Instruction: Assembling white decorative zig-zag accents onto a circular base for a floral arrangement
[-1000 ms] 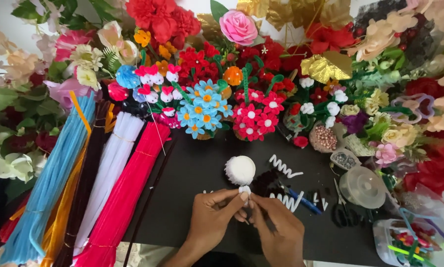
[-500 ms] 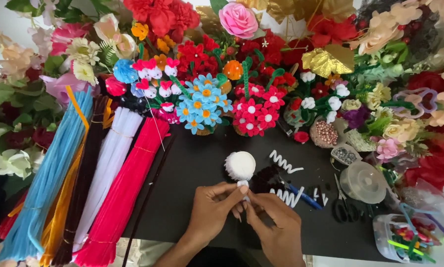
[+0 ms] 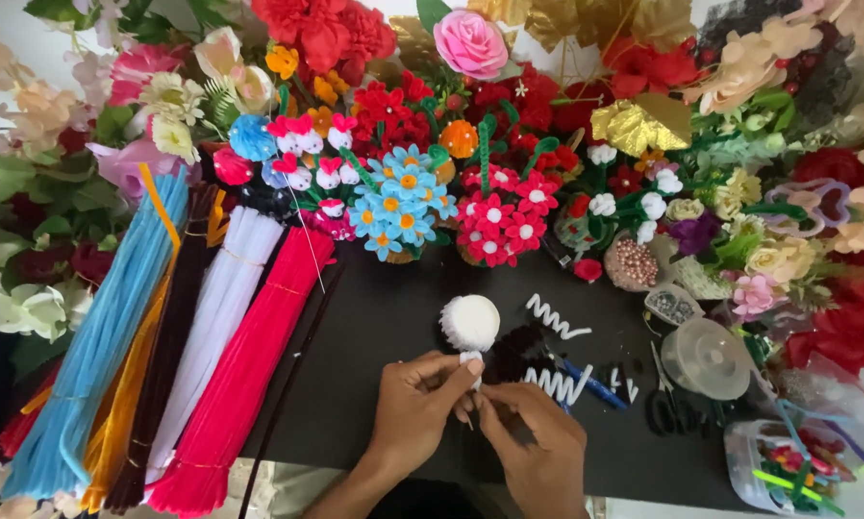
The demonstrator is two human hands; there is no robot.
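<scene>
Standing upright above the fingers, the white pompom (image 3: 470, 322) was round, fluffy and dense, with a short white stem below it. The left hand (image 3: 414, 404) pinched that stem from the left; the right hand (image 3: 538, 444) met it from the right, both hands closed together on it over the black tabletop (image 3: 384, 317). White coiled pipe cleaners (image 3: 559, 317) lay just beside. Pink (image 3: 249, 365) and blue (image 3: 105, 336) pipe-cleaner bundles lay well left.

A fluffy white pompom (image 3: 469, 322), round and flat-faced like a coiled disc, stands upright above the black table mat. Its short white stem points down, pinched at the base between the fingertips of the two hands below it.
</scene>
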